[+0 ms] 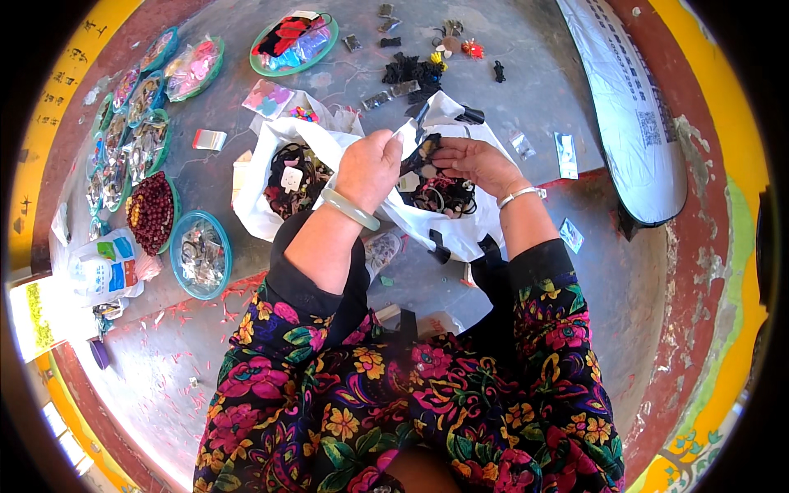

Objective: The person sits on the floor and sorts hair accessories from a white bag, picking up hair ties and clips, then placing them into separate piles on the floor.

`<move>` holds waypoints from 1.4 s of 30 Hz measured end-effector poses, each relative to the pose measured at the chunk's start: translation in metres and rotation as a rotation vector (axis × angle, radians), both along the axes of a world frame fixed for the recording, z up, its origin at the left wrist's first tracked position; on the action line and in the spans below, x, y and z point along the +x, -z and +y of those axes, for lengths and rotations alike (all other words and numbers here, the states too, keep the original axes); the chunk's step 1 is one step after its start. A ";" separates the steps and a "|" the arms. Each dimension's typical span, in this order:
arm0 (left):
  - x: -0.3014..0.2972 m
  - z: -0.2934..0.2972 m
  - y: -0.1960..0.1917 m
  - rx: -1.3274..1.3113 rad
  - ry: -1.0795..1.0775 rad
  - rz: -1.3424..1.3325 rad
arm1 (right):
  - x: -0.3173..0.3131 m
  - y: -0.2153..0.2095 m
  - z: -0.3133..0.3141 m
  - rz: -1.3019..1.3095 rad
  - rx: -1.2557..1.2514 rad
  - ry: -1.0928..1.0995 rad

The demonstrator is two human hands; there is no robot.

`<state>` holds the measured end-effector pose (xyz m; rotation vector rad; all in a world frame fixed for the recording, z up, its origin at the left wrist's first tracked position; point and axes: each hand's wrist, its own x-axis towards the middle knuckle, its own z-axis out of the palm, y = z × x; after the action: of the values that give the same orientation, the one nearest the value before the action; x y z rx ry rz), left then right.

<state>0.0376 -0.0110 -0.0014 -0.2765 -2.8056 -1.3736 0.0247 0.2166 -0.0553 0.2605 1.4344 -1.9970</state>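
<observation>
A white plastic bag [448,226] is held open on the grey concrete floor [542,90]; its upper rim is pinched shut in the fingers of the left hand [370,168], while the right hand [472,163] lies over the mouth, fingers loosely curled onto the dark hair ties [436,193] inside. The floor is bordered by a red and yellow painted band [699,246]; round trays [201,253] of small goods are ranged to the left, and a second white bag [279,177] lies just beside. The held bag's mouth is turned upward, its long axis slanting from upper left to lower right.
</observation>
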 end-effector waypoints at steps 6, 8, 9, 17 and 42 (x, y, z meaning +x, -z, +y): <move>-0.001 0.002 0.008 0.017 0.003 0.037 | 0.002 0.043 0.015 0.499 1.043 -0.946; -0.001 0.003 0.006 0.019 0.007 0.030 | 0.009 0.055 0.019 0.618 1.415 -1.153; 0.000 0.002 0.006 0.025 0.006 0.032 | 0.019 0.069 0.026 0.500 1.478 -0.925; 0.001 0.003 0.003 0.002 0.044 0.037 | 0.011 0.102 0.048 0.723 1.442 -1.218; 0.003 0.005 0.005 0.041 0.039 0.017 | 0.027 0.071 -0.040 -0.502 0.354 0.293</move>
<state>0.0409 -0.0055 -0.0061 -0.3427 -2.7687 -1.4277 0.0515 0.1770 -0.1259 1.0989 1.4578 -1.7014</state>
